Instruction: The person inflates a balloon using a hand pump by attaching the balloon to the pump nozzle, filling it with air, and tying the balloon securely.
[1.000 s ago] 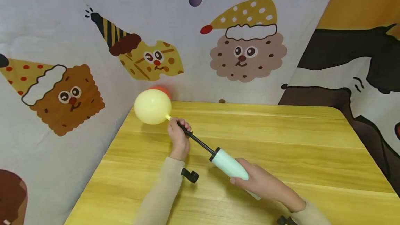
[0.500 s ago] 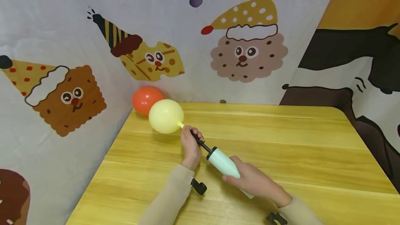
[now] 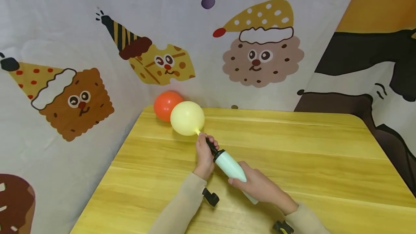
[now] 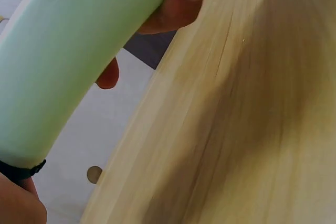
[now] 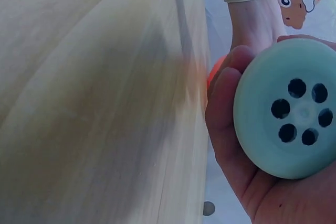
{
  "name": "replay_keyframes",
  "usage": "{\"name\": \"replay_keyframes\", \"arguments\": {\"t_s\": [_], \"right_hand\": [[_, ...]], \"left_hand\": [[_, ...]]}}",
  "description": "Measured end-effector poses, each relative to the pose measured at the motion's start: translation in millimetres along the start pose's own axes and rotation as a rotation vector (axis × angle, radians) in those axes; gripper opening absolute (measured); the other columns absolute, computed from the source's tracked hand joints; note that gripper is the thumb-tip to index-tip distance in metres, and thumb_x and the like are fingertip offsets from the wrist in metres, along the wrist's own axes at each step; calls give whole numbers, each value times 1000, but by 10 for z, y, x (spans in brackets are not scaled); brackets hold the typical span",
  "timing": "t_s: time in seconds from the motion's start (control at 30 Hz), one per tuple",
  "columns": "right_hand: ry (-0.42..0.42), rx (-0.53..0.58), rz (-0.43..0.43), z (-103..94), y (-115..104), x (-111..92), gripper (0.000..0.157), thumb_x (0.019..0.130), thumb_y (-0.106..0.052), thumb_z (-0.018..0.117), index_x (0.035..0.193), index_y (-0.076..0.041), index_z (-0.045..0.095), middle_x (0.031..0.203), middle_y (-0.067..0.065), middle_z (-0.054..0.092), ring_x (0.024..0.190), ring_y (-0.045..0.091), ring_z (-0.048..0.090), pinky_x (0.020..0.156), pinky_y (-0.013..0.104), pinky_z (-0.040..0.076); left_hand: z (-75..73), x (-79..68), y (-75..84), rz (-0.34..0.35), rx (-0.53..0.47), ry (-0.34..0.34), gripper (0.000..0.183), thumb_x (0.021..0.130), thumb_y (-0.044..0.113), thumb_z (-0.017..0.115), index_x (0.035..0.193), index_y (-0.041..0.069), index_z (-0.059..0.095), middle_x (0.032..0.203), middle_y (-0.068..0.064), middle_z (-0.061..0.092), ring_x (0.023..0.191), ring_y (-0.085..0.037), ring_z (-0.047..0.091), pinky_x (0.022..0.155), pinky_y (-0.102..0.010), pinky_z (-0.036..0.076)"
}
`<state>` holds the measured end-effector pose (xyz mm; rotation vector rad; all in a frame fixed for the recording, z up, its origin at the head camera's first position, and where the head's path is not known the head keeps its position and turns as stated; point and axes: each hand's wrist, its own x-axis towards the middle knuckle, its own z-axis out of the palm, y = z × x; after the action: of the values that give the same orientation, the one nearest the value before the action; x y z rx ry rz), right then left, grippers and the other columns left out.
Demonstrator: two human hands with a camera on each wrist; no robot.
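Note:
A yellow balloon (image 3: 187, 118), round and inflated, sits on the nozzle end of a hand balloon pump (image 3: 230, 165) with a mint green barrel and black front. My left hand (image 3: 205, 154) grips the pump's black front part, close to the balloon's neck. Around the green barrel my right hand (image 3: 261, 185) is wrapped, and the barrel is slid up almost against the left hand. In the right wrist view the pump's round end (image 5: 294, 108) shows several dark holes, with the right fingers (image 5: 223, 114) curled along its side. The nozzle tip inside the balloon's neck is hidden.
An orange-red balloon (image 3: 167, 105) lies at the table's far left corner, partly behind the yellow one. The wooden table (image 3: 308, 147) meets a printed cloth backdrop (image 3: 208, 46) at the back and left. Black wrist cameras (image 3: 211, 197) are strapped over both sleeves.
The pump barrel has slid forward, covering the black rod that showed earlier. My left hand and the yellow balloon have shifted right, uncovering more of the orange-red balloon.

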<state>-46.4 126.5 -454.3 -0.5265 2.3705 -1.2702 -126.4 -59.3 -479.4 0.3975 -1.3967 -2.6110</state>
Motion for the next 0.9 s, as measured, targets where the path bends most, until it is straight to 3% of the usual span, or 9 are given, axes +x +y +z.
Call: {"name": "replay_keyframes", "arguments": {"t_s": [0.27, 0.67, 0.9], "right_hand": [[-31, 27, 19, -23, 28, -81, 64, 101, -43, 65, 142, 2, 45, 86, 8, 64, 66, 23, 65, 46, 32, 53], [-42, -28, 41, -148, 20, -198, 65, 101, -43, 65, 144, 2, 45, 96, 11, 66, 72, 22, 65, 52, 35, 55], [-100, -74, 42, -269, 80, -405, 66, 102, -43, 65, 146, 0, 45, 105, 10, 67, 76, 16, 63, 60, 33, 54]], "left_hand": [[5, -17, -45, -40, -59, 67, 31, 115, 33, 32, 101, 10, 46, 77, 2, 52, 62, -11, 52, 58, -23, 48], [112, -40, -103, -53, -142, 145, 30, 115, 31, 32, 97, 11, 45, 73, 1, 50, 59, -12, 50, 57, -23, 46], [-94, 159, -62, 12, -135, 249, 29, 114, 23, 34, 92, 10, 47, 71, 2, 52, 59, -10, 53, 57, -20, 44]]}}
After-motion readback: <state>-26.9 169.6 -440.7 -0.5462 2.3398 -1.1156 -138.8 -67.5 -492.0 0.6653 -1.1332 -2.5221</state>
